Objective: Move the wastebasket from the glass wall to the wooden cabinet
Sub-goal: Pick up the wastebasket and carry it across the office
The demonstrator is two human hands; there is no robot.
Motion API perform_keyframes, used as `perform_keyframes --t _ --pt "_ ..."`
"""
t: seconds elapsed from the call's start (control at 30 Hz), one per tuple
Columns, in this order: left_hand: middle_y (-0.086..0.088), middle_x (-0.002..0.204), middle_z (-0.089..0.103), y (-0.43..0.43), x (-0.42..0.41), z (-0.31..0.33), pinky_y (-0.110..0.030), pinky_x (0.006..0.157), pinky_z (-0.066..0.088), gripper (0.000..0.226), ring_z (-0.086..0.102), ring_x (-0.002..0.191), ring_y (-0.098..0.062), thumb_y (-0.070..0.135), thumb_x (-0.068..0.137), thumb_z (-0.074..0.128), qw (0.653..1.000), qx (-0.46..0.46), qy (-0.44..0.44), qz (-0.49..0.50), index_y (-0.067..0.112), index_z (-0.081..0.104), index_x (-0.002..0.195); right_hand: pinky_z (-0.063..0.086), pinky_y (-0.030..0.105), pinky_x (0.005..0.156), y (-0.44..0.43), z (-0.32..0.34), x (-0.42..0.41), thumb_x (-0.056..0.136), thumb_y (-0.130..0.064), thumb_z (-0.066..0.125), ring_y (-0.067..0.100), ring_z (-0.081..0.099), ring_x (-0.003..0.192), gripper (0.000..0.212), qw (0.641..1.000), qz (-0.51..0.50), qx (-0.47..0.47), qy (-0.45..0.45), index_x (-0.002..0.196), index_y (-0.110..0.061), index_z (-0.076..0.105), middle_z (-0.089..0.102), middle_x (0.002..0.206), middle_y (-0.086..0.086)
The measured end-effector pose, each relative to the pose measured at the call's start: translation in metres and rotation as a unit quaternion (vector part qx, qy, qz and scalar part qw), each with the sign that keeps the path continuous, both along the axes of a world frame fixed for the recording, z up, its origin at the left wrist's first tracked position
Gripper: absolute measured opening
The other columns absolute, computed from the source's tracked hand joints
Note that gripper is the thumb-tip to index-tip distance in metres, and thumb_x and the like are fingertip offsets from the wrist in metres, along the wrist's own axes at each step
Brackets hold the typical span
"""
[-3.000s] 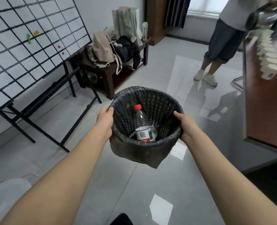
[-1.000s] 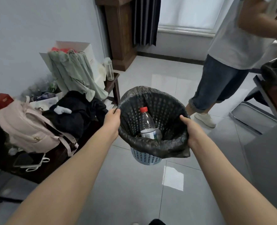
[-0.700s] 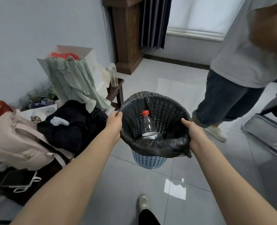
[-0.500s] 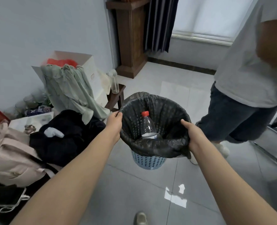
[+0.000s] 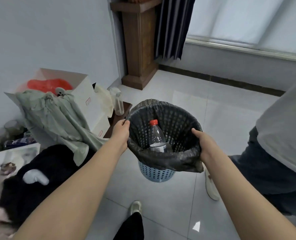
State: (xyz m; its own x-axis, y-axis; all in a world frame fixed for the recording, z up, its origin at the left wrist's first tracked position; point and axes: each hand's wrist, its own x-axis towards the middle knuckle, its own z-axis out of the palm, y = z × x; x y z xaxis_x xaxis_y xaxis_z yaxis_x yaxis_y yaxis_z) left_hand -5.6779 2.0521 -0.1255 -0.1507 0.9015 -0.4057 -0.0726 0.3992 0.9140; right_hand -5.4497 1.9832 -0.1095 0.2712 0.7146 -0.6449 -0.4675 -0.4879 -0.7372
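I carry a blue perforated wastebasket [image 5: 156,173] lined with a black bag, held up off the tiled floor in front of me. My left hand [image 5: 121,133] grips its left rim and my right hand [image 5: 205,143] grips its right rim. Inside stands a clear plastic bottle [image 5: 156,137] with a red cap. The tall wooden cabinet [image 5: 139,42] stands ahead in the corner, beside a dark curtain.
A low table on my left is heaped with a white box [image 5: 78,94], a green garment [image 5: 55,116], black clothes [image 5: 45,172] and a clear bottle [image 5: 117,103]. A person [image 5: 280,146] in a grey shirt stands close on my right. My foot [image 5: 135,207] shows below.
I have walked forward with the wastebasket; the wooden cabinet is nearer and the cluttered table has slid back on my left. The person on the right is now close beside me.
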Motion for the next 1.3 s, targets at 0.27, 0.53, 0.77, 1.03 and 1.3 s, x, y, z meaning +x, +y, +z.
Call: perform_keyframes --t 0.27,0.53,0.77,1.03,1.3 --pt "-0.011 0.127 0.061 0.146 0.013 0.000 -0.046 0.098 0.050 0.038 0.059 0.115 -0.030 0.024 0.100 0.038 1.000 -0.006 -0.011 -0.026 0.011 0.051 0.133 0.049 0.035 0.061 0.133 0.004 0.009 0.093 -0.028 0.054 0.030 0.062 0.092 0.043 1.000 -0.020 -0.006 -0.009 0.130 -0.007 0.052 0.063 0.121 0.014" --pt "-0.009 0.128 0.060 0.247 0.046 -0.005 -0.046 0.098 0.050 0.037 0.058 0.116 -0.029 0.025 0.100 0.038 0.999 -0.032 0.002 -0.043 0.014 0.052 0.132 0.048 0.035 0.061 0.225 0.001 0.041 0.095 -0.026 0.050 0.026 0.060 0.088 0.041 0.999 -0.040 -0.005 -0.012 0.131 -0.006 0.050 0.061 0.117 0.011" --pt "-0.010 0.128 0.060 0.347 0.105 -0.016 -0.047 0.100 0.048 0.037 0.057 0.116 -0.030 0.027 0.101 0.036 0.998 -0.042 0.014 -0.044 0.011 0.053 0.130 0.048 0.034 0.061 0.324 -0.007 0.098 0.095 -0.025 0.051 0.026 0.061 0.089 0.042 0.999 -0.042 -0.011 -0.006 0.132 -0.006 0.050 0.061 0.123 0.013" --pt "-0.009 0.126 0.060 0.456 0.168 -0.021 -0.049 0.098 0.050 0.038 0.058 0.114 -0.029 0.031 0.100 0.035 0.998 -0.058 0.015 -0.024 0.015 0.051 0.131 0.047 0.035 0.061 0.447 -0.002 0.165 0.096 -0.025 0.050 0.024 0.060 0.083 0.042 1.000 -0.009 -0.010 -0.013 0.133 -0.005 0.050 0.061 0.107 0.010" --pt "-0.012 0.127 0.061 0.563 0.200 -0.026 -0.049 0.099 0.049 0.037 0.059 0.114 -0.031 0.027 0.100 0.036 0.999 -0.047 0.015 -0.010 0.013 0.053 0.130 0.048 0.036 0.063 0.551 -0.006 0.198 0.095 -0.023 0.051 0.024 0.059 0.083 0.039 1.000 -0.004 -0.009 -0.005 0.130 -0.006 0.049 0.061 0.110 0.011"
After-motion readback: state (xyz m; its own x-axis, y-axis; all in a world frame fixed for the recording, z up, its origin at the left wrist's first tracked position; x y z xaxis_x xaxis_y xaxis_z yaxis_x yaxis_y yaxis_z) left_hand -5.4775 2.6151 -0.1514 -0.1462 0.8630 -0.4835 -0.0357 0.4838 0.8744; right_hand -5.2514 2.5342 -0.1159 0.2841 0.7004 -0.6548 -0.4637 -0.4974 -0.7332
